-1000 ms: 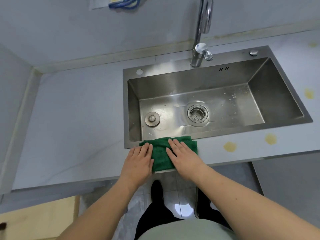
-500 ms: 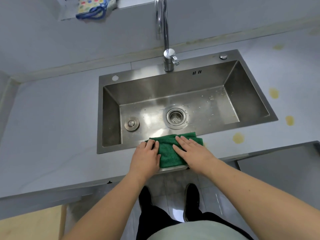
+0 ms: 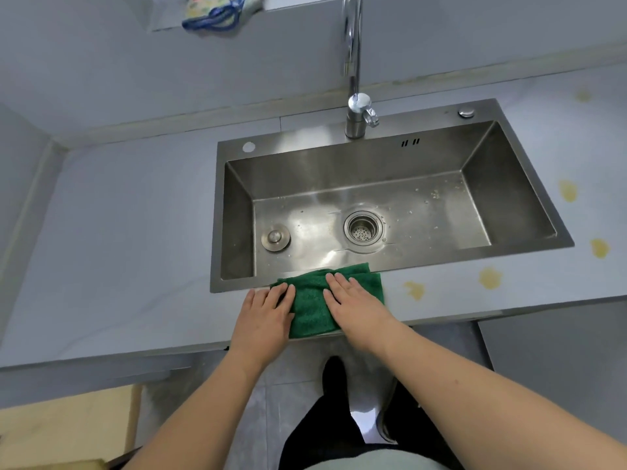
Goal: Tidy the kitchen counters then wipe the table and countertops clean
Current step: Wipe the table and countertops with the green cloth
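At lower centre of the frame, a green cloth (image 3: 317, 308) lies on the worktop (image 3: 118, 266), its far edge at the sink (image 3: 529, 239) front rim. The left hand (image 3: 263, 320) and right hand (image 3: 359, 308) press it flat, fingers straight, neither grip closed. Yellow stains (image 3: 490, 278), possibly spills, dot the worktop at right.

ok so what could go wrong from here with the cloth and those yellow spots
The green cloth lies over the sink front edge, so a push forward by the flat left hand and right hand could drop it into the wet basin. Wiping right may smear the yellow spots across the countertop rather than lift them.
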The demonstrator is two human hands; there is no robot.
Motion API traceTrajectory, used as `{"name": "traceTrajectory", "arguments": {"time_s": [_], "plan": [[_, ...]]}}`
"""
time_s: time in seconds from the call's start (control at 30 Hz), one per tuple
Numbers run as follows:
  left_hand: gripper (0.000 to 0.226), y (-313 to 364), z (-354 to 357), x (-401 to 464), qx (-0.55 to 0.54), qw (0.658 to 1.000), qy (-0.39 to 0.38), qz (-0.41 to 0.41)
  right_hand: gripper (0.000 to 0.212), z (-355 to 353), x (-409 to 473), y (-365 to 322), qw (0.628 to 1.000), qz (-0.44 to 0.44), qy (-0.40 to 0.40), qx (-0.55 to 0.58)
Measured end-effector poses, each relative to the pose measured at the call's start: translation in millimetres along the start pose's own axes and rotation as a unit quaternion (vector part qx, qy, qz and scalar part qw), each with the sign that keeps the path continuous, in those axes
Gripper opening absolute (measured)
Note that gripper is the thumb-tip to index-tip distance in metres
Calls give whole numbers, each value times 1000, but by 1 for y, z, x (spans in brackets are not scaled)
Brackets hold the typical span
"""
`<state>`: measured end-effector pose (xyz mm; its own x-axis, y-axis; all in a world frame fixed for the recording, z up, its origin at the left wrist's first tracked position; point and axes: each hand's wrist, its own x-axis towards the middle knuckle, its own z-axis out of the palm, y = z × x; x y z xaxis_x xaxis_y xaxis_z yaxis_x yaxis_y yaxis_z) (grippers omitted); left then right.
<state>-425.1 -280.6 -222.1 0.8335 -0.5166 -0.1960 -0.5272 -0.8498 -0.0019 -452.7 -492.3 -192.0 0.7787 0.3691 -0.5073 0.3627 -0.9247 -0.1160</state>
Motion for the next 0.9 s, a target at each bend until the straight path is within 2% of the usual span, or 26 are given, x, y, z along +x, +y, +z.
{"name": "traceTrajectory", "arguments": {"time_s": [0.2, 0.3, 0.4, 0.57, 0.7, 0.9], "plan": [[52, 17, -2, 7, -18, 999, 29, 1, 78, 8, -12, 23, 999, -20, 19, 31], [44, 44, -5, 20, -16, 999, 41, 12, 78, 15, -29, 51, 999, -25, 28, 39], [51, 88, -10, 36, -28, 999, 24, 10, 79, 22, -52, 89, 998, -15, 37, 44], [56, 163, -15, 76, -6, 998, 15, 62, 78, 40, -100, 159, 997, 12, 55, 51], [58, 219, -17, 102, 1, 996, 10, 83, 81, 50, -135, 209, 998, 40, 38, 40], [57, 238, -24, 102, 10, 998, -42, 47, 83, 48, -141, 213, 997, 65, 16, 31]]}}
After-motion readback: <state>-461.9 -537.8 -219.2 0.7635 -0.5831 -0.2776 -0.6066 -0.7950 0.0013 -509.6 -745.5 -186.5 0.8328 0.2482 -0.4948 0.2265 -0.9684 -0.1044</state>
